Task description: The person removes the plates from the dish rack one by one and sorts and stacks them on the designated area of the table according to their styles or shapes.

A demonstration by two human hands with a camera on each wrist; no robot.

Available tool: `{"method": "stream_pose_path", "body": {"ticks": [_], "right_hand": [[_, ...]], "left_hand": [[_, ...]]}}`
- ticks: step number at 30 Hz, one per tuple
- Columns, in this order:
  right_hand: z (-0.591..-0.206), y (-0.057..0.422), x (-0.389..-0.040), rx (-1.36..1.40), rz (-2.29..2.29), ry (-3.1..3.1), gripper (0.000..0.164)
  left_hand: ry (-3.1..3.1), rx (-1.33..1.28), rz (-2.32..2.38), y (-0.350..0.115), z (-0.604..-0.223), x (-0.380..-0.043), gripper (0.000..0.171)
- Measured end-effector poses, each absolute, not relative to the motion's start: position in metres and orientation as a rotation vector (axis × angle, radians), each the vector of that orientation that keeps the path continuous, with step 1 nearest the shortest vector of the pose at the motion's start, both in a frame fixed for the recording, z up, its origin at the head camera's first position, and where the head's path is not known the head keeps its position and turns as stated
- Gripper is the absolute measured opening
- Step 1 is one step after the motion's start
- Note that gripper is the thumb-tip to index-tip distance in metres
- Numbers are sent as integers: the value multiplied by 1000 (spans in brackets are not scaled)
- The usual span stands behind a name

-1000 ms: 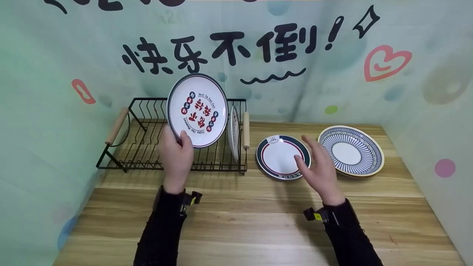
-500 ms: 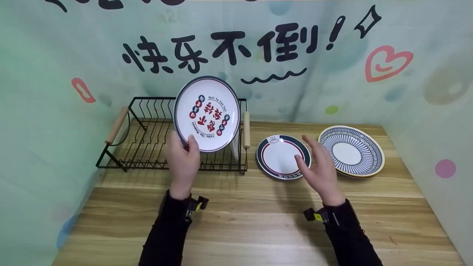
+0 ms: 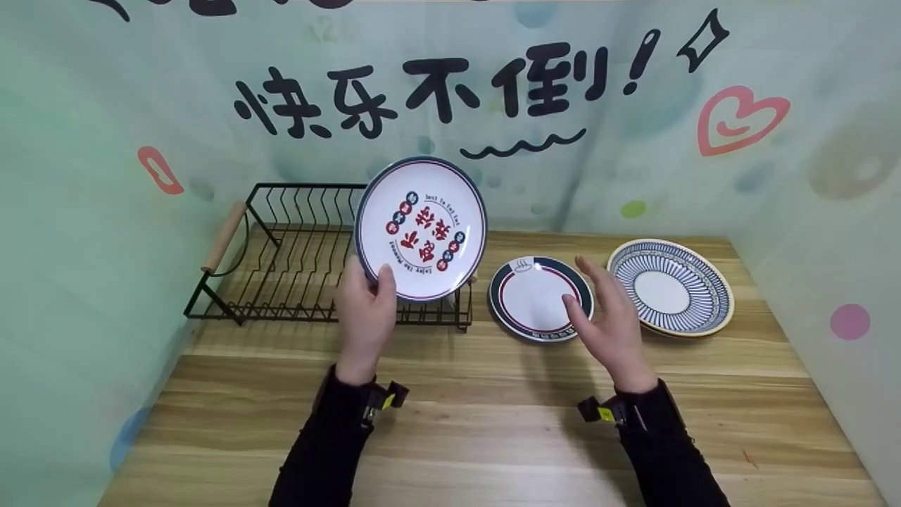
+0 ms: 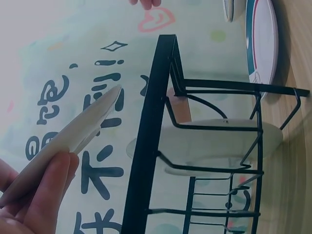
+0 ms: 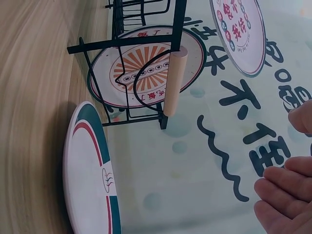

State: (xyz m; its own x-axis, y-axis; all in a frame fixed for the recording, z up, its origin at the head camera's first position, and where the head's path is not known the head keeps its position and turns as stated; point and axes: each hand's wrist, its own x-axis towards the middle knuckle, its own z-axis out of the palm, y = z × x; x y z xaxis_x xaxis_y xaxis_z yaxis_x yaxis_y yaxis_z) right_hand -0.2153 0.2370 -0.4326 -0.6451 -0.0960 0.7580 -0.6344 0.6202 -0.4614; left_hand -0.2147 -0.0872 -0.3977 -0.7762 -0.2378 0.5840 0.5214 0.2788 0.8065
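The backdrop (image 3: 422, 91) reads "快乐不倒!"; the held plate (image 3: 422, 229), "Enjoy The Moment" and "食不我待"; the racked plate (image 5: 151, 70) shows "饭了".

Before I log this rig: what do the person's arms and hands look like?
Both hands bare, no gloves. Black sleeves down to the wrists. At each wrist, a small black device with a yellow patch. No cables visible.

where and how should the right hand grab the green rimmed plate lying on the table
Probably by the near rim of the green-rimmed plate, coming in low from the person's side: right hand's thumb on top, fingers under the edge. It lies face up and its rim appears raised off the table. The near side looks free, while the blue-patterned plate sits close on the right.
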Motion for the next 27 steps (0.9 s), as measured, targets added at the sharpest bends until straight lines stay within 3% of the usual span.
{"method": "stream_pose_path", "body": {"ticks": [27], "right_hand": [[-434,230,-214,617,1009,-2109,52]], "left_hand": [[-2023,-480,-1724,-63,-416,-214,26]]}}
